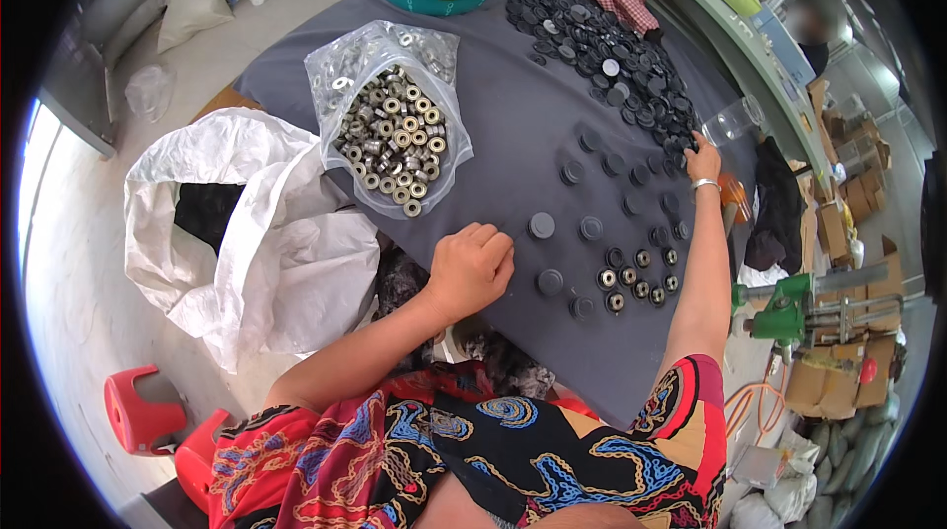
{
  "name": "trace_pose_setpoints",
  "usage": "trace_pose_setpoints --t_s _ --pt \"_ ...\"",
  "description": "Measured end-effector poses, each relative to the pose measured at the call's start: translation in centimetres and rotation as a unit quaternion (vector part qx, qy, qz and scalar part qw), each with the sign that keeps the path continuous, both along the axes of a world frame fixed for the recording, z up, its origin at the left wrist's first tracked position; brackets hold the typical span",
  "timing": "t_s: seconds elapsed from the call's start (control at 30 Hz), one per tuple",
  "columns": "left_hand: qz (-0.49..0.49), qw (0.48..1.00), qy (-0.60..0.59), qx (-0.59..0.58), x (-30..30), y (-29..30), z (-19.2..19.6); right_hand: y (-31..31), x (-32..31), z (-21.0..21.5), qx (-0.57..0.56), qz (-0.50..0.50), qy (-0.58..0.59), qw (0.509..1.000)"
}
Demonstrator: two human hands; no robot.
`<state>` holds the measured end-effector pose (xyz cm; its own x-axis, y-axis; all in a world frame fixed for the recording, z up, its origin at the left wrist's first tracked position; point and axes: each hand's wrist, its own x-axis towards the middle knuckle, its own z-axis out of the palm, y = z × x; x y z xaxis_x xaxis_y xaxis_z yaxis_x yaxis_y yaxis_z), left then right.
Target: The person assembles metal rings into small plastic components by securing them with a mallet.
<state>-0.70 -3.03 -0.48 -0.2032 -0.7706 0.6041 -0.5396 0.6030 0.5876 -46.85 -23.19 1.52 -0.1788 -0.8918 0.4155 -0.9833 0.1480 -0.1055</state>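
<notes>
Closed into a fist, my left hand point(472, 267) hovers over the grey cloth's near left part, and anything inside it is hidden. My right hand point(702, 162) reaches to the right edge of a heap of black round plastic caps point(631, 85), its fingers closing at a cap there. Between my hands, loose caps point(541, 225) lie spread in uneven rows. Several nearest caps carry a shiny ring-shaped metal bearing point(616, 302) in their middle. An open clear plastic bag point(456, 159) full of bearings point(400, 134) lies beyond my left hand.
A teal basin point(439, 1) with black caps stands at the far edge. A clear plastic cup point(735, 119) lies beside my right hand. Left of the table is a white sack point(276, 263); red stools point(143, 411) stand on the floor. A green hand press point(789, 312) is at right.
</notes>
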Motion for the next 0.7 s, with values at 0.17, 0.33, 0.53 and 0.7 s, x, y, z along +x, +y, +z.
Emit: trace_pose_setpoints --t_s 0.17,0.33,0.53,0.7 --pt "0.008 1.000 -0.003 0.005 0.1 0.1 0.1 -1.2 0.1 -0.4 0.070 0.003 0.000 0.998" --pt "-0.002 1.000 -0.012 -0.011 0.0 -0.1 -0.1 0.2 -2.1 0.2 -0.040 0.008 -0.311 0.950" --pt "0.006 1.000 0.000 -0.013 0.3 0.2 -0.2 5.4 1.2 3.6 -0.004 0.083 -0.725 0.684" --pt "0.005 1.000 0.002 -0.025 0.0 0.0 -0.6 10.6 3.6 4.9 0.032 0.139 -0.731 0.667"
